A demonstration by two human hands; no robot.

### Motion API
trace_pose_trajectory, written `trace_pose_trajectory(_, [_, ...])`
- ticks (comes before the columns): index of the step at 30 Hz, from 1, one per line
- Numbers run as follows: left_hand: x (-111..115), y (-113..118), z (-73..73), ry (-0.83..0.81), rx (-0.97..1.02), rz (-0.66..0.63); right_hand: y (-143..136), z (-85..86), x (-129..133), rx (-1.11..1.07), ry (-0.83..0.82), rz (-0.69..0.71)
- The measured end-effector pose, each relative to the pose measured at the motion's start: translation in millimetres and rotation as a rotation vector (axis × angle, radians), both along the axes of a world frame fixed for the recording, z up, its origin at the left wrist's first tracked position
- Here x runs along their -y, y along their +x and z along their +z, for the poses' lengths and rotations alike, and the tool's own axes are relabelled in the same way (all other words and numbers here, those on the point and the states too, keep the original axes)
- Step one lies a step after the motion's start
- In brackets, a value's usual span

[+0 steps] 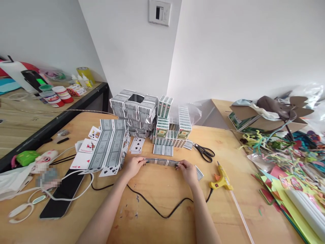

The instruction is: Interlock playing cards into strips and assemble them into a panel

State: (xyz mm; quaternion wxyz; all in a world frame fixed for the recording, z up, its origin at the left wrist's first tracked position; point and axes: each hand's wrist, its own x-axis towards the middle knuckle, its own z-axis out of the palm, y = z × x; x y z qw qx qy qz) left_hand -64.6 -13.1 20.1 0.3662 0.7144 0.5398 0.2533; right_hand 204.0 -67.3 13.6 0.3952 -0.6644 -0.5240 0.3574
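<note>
Just above the table, a narrow strip of joined playing cards (pixel 161 162) with grey patterned backs stretches between my hands. My left hand (pixel 135 166) pinches its left end, and my right hand (pixel 188 171) pinches the right end. Behind the strip lie flat, face-down cards (pixel 163 150). Left of my left hand stands a folded panel of cards (pixel 108 145). A loose card (pixel 199 173) lies partly behind my right hand. Farther right are black-handled scissors (pixel 204 152) and a yellow hot glue gun (pixel 221 178) with a long clear glue stick.
At the back stand a block built of cards (pixel 134 110) and stacked green card boxes (pixel 162 130). A black cable (pixel 165 216) loops across the front. A phone (pixel 62 195) and white cord lie left. Coloured paper (pixel 286 193) and craft scraps (pixel 274 145) cover the right side.
</note>
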Motion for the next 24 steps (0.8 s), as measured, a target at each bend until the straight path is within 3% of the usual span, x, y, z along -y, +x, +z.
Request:
trace_pose_trajectory(7, [-3, 2, 8.5, 0.009, -0.093, -0.023, -3, -2.0, -2, -0.069, -0.001, -0.07])
trace_pose_trajectory(11, [-6, 7, 9.7, -0.077, -0.18, -0.011, -5, -3.6, -6, -0.124, -0.069, -0.129])
trace_pose_trajectory(17, [1, 22, 8.2, -0.052, -0.169, 0.083, -11, -8.3, -6, 0.155, -0.087, -0.225])
trace_pose_trajectory(24, [10, 33, 4.7, 0.142, -0.325, 0.246, -19, -11.2, -6, 0.369, 0.035, -0.255])
